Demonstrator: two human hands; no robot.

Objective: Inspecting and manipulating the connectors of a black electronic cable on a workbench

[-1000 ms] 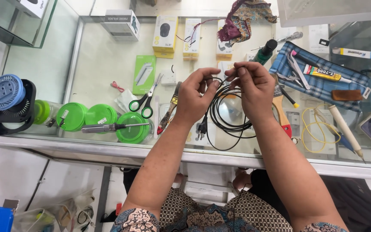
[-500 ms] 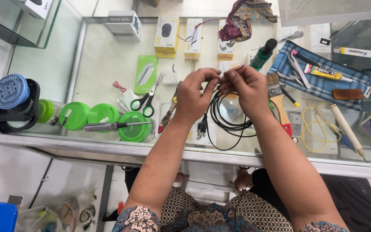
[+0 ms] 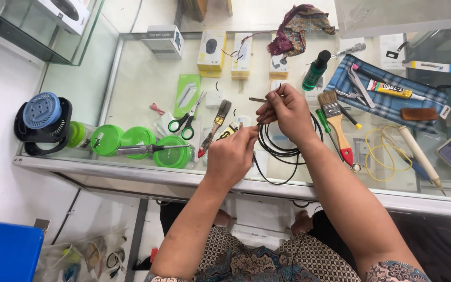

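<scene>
Black cable (image 3: 283, 151), coiled in loose loops, hangs over the glass counter (image 3: 142, 83) just below and between both hands. Upper strands run up into the right hand (image 3: 285, 112); lower loop sags toward the counter's front edge, near the metal rim.

Right hand: fingers closed together, pinching the cable's top end along with a thin dark tool, maybe tweezers; tip pokes out to the left. Exact grip hidden by the knuckles.

Left hand (image 3: 232, 154): fingers curled, thumb and forefinger pinching a strand at the coil's left side. The contact point is small and hard to make out.

Close by: paintbrush with red-tipped handle (image 3: 339, 125) just right of the coil; a second brush (image 3: 216, 125) to the left; green-handled scissors (image 3: 185, 122) further left; screwdriver (image 3: 147, 149) lying across green round lids (image 3: 134, 141).

Unclear: whether the cable's end carries a plug, covered by the right fingers. Part of the coil is blocked by the right wrist. Yellow cord (image 3: 379, 156) at right lies apart from the black one. Phone at far right cut off by frame edge.
</scene>
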